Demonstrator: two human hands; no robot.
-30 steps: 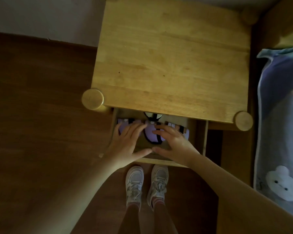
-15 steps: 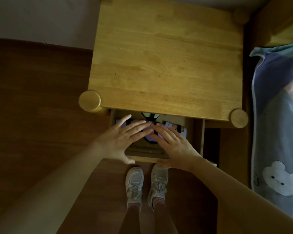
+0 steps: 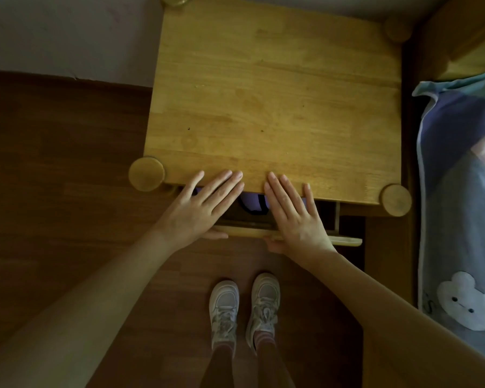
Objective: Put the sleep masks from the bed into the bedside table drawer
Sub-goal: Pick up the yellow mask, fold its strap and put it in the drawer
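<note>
Sleep masks (image 3: 254,202): a lilac patch with a dark strap, visible only through the narrow gap between the two hands, lying inside the drawer (image 3: 263,233) of the bedside desk (image 3: 277,107). A second earlier the drawer stood further out and more of the masks showed, with both hands laid on them; now only a sliver remains under the desk's front edge. The drawer has therefore travelled inward and, by judgement, the closing step is nearly complete, with the masks already stowed.

Left hand (image 3: 199,208): flat and unclenched, grip released, fingers extended over the drawer opening to the desk's front edge, thumb against the drawer front. Right hand (image 3: 294,217): likewise flat, grasping nothing, just right of the left hand, its heel on the drawer front.

Surroundings, relative to the desk: rounded corner posts (image 3: 146,173) at its corners; dark wooden floor (image 3: 53,163) to its left and front; the person's white shoes (image 3: 244,306) on the floor directly before the drawer; the bed with a blue bear-print blanket (image 3: 459,219) to its right. No further mask is seen on the visible strip of bed. Nothing obstructs the drawer's path except, possibly, the fingertips lying over its opening.
</note>
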